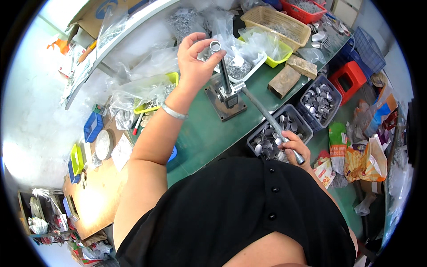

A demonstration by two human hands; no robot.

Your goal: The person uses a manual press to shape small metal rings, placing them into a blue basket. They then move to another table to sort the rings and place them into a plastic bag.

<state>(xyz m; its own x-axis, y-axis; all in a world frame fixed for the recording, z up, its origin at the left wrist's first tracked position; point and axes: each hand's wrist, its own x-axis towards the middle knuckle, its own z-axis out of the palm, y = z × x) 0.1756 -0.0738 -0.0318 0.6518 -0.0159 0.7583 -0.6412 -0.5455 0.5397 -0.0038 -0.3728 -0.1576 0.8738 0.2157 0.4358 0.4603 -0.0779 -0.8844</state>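
Note:
A small metal press [227, 94] stands on the green table, its dark base plate lying flat and its post rising upright. At the post's top, the thumb and fingers of my left hand [195, 58] pinch a round metal ring-shaped end [215, 46]. Whether that ring is part of the post or a loose piece, I cannot tell. My right hand [294, 147] is wrapped round the lower end of the long grey lever [264, 112], which slants from the press toward my body. Under the lever, a grey basket [308, 127] holds many shiny oval metal pieces, like spoon heads.
A second grey basket [339, 101] of shiny pieces stands to the right, near a red stool [349, 81]. Two blocks [284, 82] lie beyond the press. Behind are a yellow-green tray [284, 52], a beige basket [253, 17] and plastic bags. Snack packets [367, 162] lie at right.

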